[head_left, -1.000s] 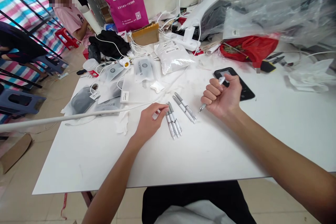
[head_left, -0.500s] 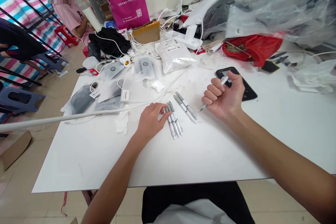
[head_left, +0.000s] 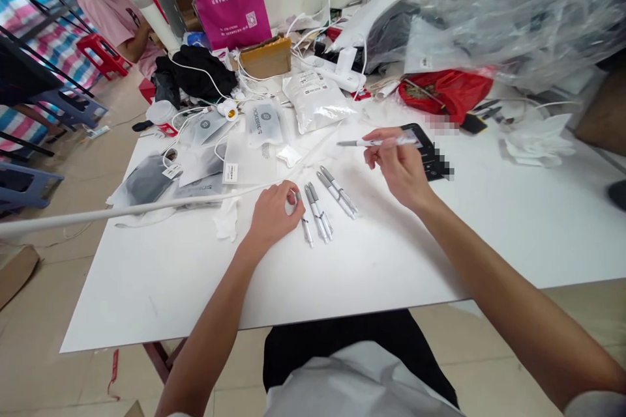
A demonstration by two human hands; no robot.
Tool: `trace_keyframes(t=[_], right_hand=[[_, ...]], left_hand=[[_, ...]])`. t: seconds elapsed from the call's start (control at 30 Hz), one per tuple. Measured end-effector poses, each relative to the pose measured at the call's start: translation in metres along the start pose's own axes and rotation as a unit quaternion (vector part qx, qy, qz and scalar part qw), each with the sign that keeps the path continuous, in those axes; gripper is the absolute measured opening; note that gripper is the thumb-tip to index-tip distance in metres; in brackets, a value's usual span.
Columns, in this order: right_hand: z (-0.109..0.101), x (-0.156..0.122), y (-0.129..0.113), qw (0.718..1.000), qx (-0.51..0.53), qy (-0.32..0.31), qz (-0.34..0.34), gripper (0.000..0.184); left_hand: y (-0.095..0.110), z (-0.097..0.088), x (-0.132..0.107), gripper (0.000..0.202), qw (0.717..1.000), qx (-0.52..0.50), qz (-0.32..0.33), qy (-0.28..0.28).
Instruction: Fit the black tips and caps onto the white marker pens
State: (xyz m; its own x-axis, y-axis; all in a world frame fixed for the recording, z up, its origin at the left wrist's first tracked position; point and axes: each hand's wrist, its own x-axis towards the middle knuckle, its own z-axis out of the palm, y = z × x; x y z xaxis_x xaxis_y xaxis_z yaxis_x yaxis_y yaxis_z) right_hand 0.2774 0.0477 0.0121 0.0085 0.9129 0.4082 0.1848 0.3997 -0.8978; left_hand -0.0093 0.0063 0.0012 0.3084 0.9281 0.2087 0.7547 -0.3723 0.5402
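My right hand (head_left: 398, 172) is raised over the table and closed around a white-and-grey pen (head_left: 359, 143), which lies nearly level with its grey end to the left. Behind that hand, a dark phone (head_left: 430, 159) is partly covered. Lower to the left, my left hand (head_left: 274, 212) rests on the tabletop, thumb and forefinger pinched at the top of another pen (head_left: 307, 233). Just right of it lies a pair of similar pens (head_left: 319, 215) side by side, and a second pair (head_left: 337, 192) sits further right, all slanting the same way.
A white cable (head_left: 147, 208) crosses the left of the table (head_left: 342, 280). Frosted packets (head_left: 200, 189), a white parcel (head_left: 317, 101) and a red bag (head_left: 445, 94) stand behind. A pink bag (head_left: 225, 0) is at the back. Another person (head_left: 110, 19) sits back left.
My right hand has turned from a fist with the pen pointing down to holding it nearly level. The pen at my left hand is now apart from the pair beside it. The view has shifted.
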Motion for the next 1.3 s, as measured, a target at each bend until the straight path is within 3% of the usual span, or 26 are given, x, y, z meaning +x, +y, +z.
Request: trace_keyframes(t=[0.13,0.2,0.3,0.57,0.73,0.93,1.13,1.3], right_hand=[[-0.009,-0.031,0.007,0.975,-0.191,-0.087,-0.078,0.037],[-0.007,-0.044,0.011,0.954,-0.246,-0.156,-0.070,0.041],[-0.001,-0.057,0.013,0.942,-0.271,-0.193,-0.052,0.044],[0.009,-0.065,0.007,0.925,-0.304,-0.211,-0.082,0.052],[0.019,-0.088,0.003,0.917,-0.326,-0.197,-0.114,0.056],[0.033,-0.110,-0.004,0.926,-0.326,-0.170,-0.085,0.073],[0.045,-0.111,-0.003,0.915,-0.355,-0.174,-0.076,0.081],[0.032,-0.103,-0.002,0.922,-0.346,-0.164,-0.060,0.078]], left_hand=[[0.002,0.002,-0.001,0.011,1.000,0.014,0.009,-0.001],[0.003,0.004,-0.002,0.009,1.000,0.016,0.008,-0.001],[0.003,0.005,-0.002,0.008,1.000,0.013,0.000,-0.005],[-0.003,0.009,-0.001,0.010,1.000,0.013,0.004,0.008],[-0.004,0.009,-0.001,0.012,1.000,0.007,-0.006,0.023],[-0.008,0.002,0.000,0.027,0.999,0.013,-0.030,0.019],[-0.015,-0.001,0.001,0.029,0.999,0.017,-0.036,0.026],[-0.013,-0.001,0.000,0.023,0.999,0.016,-0.022,0.018]])
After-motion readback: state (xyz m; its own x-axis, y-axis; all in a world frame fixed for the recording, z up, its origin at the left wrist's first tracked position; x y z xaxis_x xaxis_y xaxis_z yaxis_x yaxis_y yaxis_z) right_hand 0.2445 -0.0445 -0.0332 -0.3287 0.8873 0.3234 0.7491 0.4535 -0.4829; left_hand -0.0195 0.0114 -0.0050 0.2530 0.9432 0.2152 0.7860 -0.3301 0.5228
